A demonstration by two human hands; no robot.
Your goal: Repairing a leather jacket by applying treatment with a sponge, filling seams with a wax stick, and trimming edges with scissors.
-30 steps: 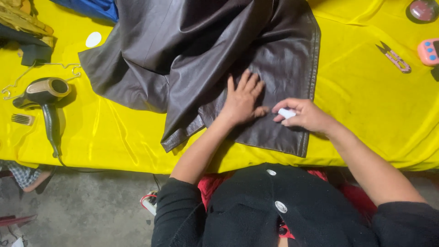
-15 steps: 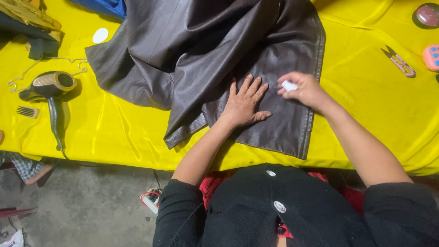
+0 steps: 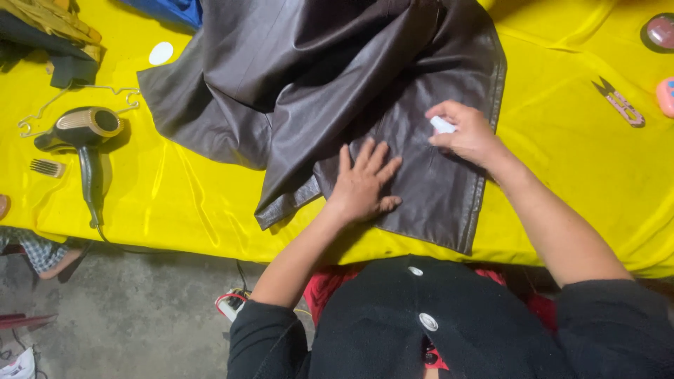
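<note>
A dark brown leather garment [image 3: 330,77] lies spread on a yellow cloth-covered table [image 3: 576,175]. My left hand [image 3: 361,184] rests flat, fingers apart, on the garment's lower panel. My right hand [image 3: 467,133] pinches a small white piece [image 3: 442,125], like chalk, against the leather near the stitched right edge.
A black hair dryer [image 3: 83,133] with a comb attachment [image 3: 48,168] and a wire hanger [image 3: 42,116] lie at the left. A white disc [image 3: 161,52] sits by the garment. Small snips [image 3: 619,102] and pink objects [image 3: 665,95] lie at the right. Grey floor below.
My right hand has moved up and away along the leather panel with the white piece. My left hand has stayed pressed on the garment.
</note>
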